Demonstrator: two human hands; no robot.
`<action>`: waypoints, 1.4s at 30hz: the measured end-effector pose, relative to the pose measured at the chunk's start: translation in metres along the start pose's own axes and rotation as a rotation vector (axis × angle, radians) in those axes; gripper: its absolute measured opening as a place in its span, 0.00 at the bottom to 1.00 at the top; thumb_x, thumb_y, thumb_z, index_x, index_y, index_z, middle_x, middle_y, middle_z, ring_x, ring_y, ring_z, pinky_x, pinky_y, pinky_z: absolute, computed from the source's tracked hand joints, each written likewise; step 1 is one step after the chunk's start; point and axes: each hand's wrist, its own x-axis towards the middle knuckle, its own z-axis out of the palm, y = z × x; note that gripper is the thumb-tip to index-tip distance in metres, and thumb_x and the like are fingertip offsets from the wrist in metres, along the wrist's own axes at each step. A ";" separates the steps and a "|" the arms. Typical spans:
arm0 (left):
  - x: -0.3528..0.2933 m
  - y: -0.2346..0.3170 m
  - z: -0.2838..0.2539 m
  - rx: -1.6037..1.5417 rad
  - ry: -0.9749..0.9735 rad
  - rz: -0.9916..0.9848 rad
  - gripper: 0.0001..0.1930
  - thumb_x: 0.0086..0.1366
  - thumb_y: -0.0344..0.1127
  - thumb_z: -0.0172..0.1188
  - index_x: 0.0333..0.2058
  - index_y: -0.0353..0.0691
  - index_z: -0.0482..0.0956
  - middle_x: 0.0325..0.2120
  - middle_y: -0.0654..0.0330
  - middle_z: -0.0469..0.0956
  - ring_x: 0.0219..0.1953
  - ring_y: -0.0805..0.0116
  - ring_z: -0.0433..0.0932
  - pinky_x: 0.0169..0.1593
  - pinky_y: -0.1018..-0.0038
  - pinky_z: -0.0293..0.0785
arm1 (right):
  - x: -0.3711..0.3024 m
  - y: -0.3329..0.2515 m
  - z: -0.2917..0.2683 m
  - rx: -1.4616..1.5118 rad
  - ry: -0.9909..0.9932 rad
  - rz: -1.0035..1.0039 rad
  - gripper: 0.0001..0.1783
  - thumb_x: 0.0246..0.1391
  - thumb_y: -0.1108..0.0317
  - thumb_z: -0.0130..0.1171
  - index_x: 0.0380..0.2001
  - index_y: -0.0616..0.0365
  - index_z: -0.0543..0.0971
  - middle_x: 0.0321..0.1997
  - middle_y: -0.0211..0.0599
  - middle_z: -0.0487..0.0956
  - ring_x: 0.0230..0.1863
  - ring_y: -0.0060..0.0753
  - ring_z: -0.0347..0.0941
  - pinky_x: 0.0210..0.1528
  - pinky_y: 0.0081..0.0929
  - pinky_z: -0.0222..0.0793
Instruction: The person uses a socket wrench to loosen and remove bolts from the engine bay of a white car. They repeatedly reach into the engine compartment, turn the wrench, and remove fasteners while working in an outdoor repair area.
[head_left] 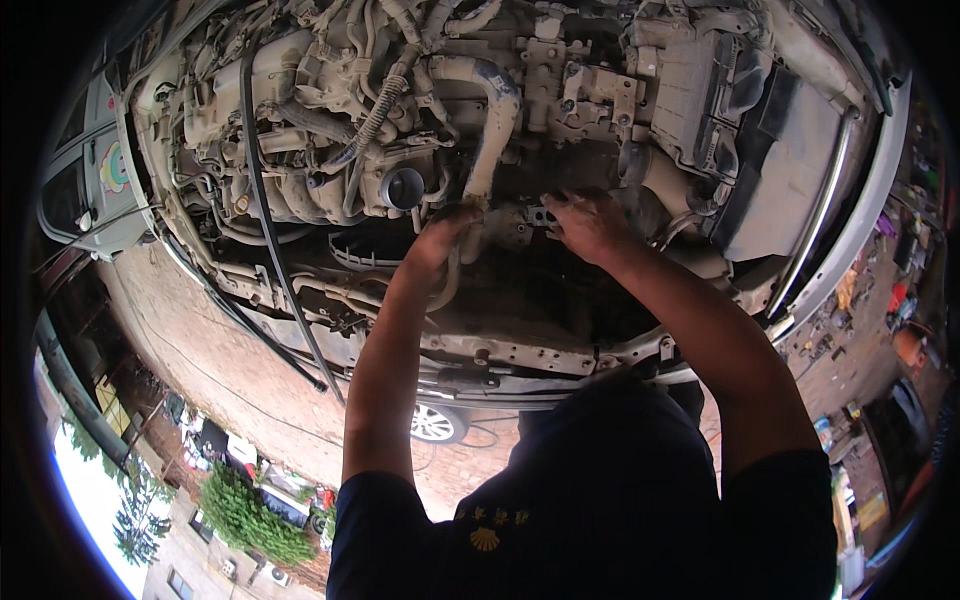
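Observation:
Both my arms reach into a dusty car engine bay. A thick, dirt-coated hose (492, 150) curves down through the middle. At its lower end is my left hand (448, 235), its fingers closed against the hose; the fingertips are partly hidden. To the right, my right hand (592, 225) has bent fingers at the end of a small metal bracket (538, 216) with a hole in it. That hand looks closed on the bracket's edge. Left of the hose, an open round pipe mouth (402, 187) faces up.
A black prop rod (262, 170) crosses the bay's left side. Wide ducting (660, 175) and a dusty box-shaped housing (690, 100) are at the right. The front crossmember (520, 352) runs between my body and the engine. A car wheel (437, 423) shows below on the brick paving.

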 end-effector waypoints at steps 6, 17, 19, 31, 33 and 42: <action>0.007 -0.004 -0.003 0.069 0.013 0.078 0.17 0.65 0.42 0.59 0.47 0.37 0.79 0.41 0.60 0.78 0.45 0.71 0.73 0.53 0.73 0.66 | 0.027 0.045 0.028 0.121 -0.183 0.229 0.32 0.55 0.49 0.62 0.55 0.60 0.73 0.46 0.49 0.81 0.49 0.50 0.78 0.48 0.44 0.75; -0.037 -0.039 0.111 1.011 0.216 0.786 0.31 0.64 0.37 0.60 0.63 0.33 0.63 0.61 0.39 0.63 0.65 0.37 0.59 0.65 0.52 0.58 | 0.060 0.062 0.093 0.260 -0.481 0.665 0.15 0.52 0.61 0.60 0.39 0.56 0.85 0.44 0.46 0.82 0.46 0.47 0.79 0.49 0.44 0.73; 0.030 -0.071 0.102 0.778 0.311 0.704 0.28 0.67 0.40 0.57 0.62 0.33 0.65 0.60 0.39 0.66 0.63 0.38 0.61 0.65 0.53 0.59 | 0.065 0.045 0.072 0.298 -0.484 0.784 0.18 0.49 0.65 0.63 0.44 0.58 0.84 0.51 0.46 0.81 0.52 0.48 0.78 0.52 0.47 0.72; 0.192 -0.137 0.030 1.100 -0.019 0.735 0.24 0.65 0.53 0.57 0.53 0.45 0.76 0.47 0.52 0.79 0.44 0.51 0.79 0.47 0.61 0.75 | 0.046 0.036 0.174 0.700 0.184 1.025 0.15 0.55 0.57 0.54 0.40 0.51 0.83 0.40 0.44 0.81 0.41 0.45 0.77 0.45 0.39 0.74; 0.163 -0.135 -0.008 1.434 0.013 0.579 0.24 0.66 0.54 0.54 0.53 0.44 0.77 0.48 0.48 0.78 0.47 0.49 0.78 0.50 0.58 0.73 | 0.030 -0.030 0.056 0.352 -0.141 0.444 0.09 0.53 0.64 0.54 0.33 0.54 0.80 0.36 0.42 0.80 0.41 0.41 0.78 0.39 0.36 0.74; 0.147 -0.101 0.108 1.665 0.354 0.588 0.29 0.67 0.55 0.41 0.56 0.40 0.74 0.57 0.34 0.69 0.61 0.34 0.66 0.66 0.48 0.57 | -0.113 -0.071 -0.088 0.367 -0.302 0.278 0.31 0.56 0.56 0.60 0.60 0.59 0.68 0.59 0.54 0.72 0.57 0.52 0.73 0.54 0.45 0.73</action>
